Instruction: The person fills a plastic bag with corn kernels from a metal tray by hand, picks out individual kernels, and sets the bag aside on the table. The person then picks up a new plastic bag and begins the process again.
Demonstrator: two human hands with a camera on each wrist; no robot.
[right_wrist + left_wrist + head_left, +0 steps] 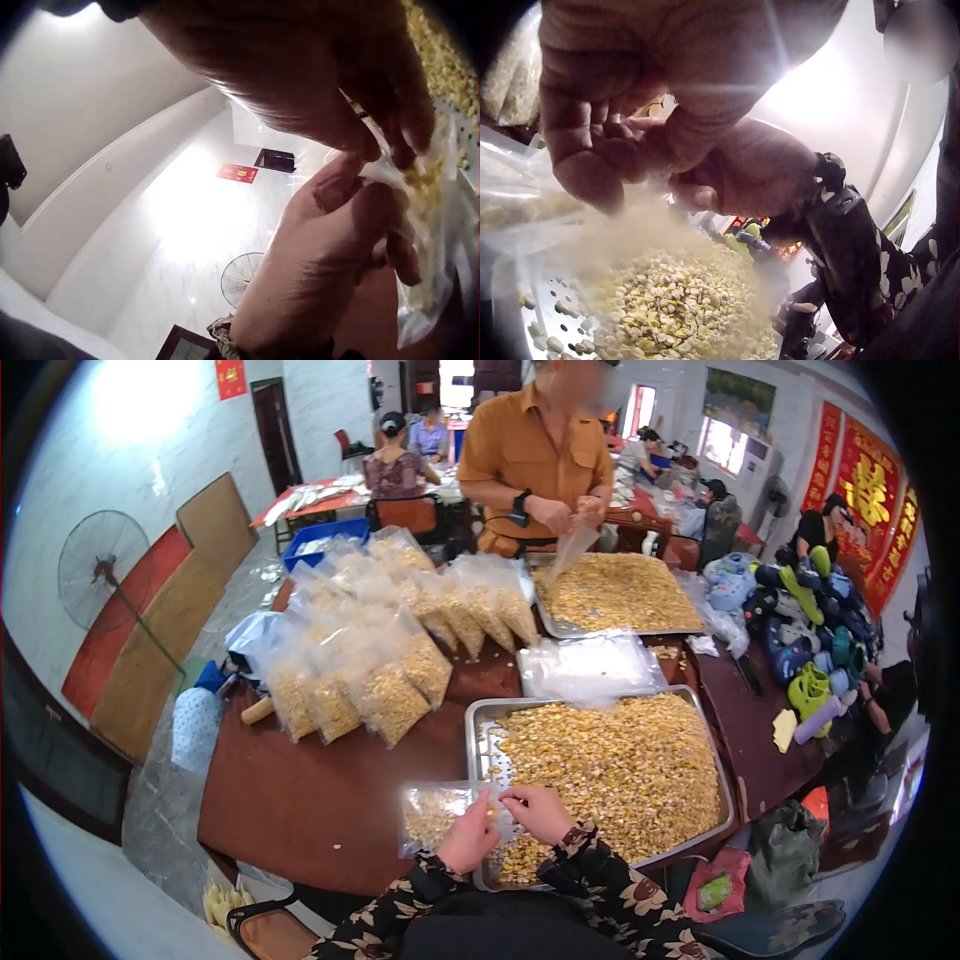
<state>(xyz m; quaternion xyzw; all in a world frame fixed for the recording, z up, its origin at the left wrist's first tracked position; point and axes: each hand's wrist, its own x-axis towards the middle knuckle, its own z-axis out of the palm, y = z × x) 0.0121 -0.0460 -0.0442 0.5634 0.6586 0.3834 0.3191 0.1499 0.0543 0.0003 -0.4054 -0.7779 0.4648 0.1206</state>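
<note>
A clear plastic bag (428,818) partly filled with small yellow dried pieces lies at the front edge of a metal tray. My left hand (470,836) pinches the bag at its mouth end. Close beside it, my right hand (541,815) pinches the same end with thumb and fingertips. In the right wrist view the bag (429,262) hangs beyond the fingers of both hands. The tray (480,712) holds a broad heap of loose yellow pieces (679,304), and its perforated bottom shows at the left side.
Filled bags (390,695) stand clustered at the left of the brown table (290,800). Flat clear bags (590,668) lie behind the tray, with a second full tray (620,590) beyond. A person (535,450) stands opposite holding a bag. Clogs (800,630) are piled at right.
</note>
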